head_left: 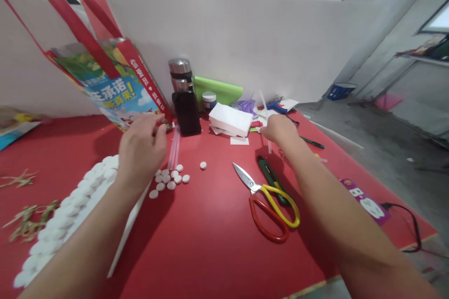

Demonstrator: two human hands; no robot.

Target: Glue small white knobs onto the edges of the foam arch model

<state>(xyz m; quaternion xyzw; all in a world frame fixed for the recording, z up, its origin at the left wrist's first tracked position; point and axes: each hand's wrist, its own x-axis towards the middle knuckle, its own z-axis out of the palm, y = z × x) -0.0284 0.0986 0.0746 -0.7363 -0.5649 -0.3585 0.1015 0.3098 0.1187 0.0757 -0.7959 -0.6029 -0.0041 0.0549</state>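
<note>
My left hand [143,150] hovers over the table's left side with loosely bent fingers, thumb and forefinger apart, and nothing visible in it. Beneath and beside it lie several small white round discs [171,185] and translucent glue sticks [174,150]. Partly hidden by my left forearm is a white panel [128,229] with rows of overlapping white discs [72,208]. At the back right, my right hand [279,130] is closed around a translucent glue stick [263,100], whose ends show above and below the fist. Scissors [253,188] and a green utility knife [271,177] lie nearer me.
A red table [210,238] carries a shopping bag [115,88], a phone [186,113], a flask [180,74], a jar [209,100], white blocks [231,119], a blue glue gun [277,106] and a purple power strip [365,201]. A white board [228,42] stands behind.
</note>
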